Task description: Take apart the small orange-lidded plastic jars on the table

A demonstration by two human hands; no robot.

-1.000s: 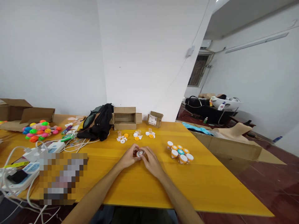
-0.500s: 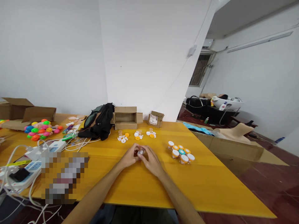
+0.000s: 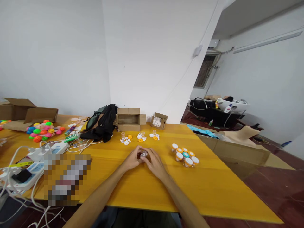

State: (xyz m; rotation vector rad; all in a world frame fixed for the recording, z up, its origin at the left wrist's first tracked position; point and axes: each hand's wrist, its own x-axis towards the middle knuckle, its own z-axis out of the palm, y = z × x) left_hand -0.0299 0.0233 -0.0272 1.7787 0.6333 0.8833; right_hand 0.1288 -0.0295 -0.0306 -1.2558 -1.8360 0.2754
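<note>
My left hand and my right hand meet over the middle of the yellow table. Their fingers are pinched together on a small clear jar held between them, just above the tabletop. To the right stands a cluster of several small jars with white, orange and teal lids. Farther back lie three little groups of loose lids, dice and clear cups. What the small jar contains is too small to tell.
A black bag and two open cardboard boxes sit at the table's back. Bright plastic balls, power strips and white cables crowd the left side. A large flat cardboard box lies off the table's right edge.
Both hands stay together on the small jar with only slight finger movement. The camera view has shifted a little.
</note>
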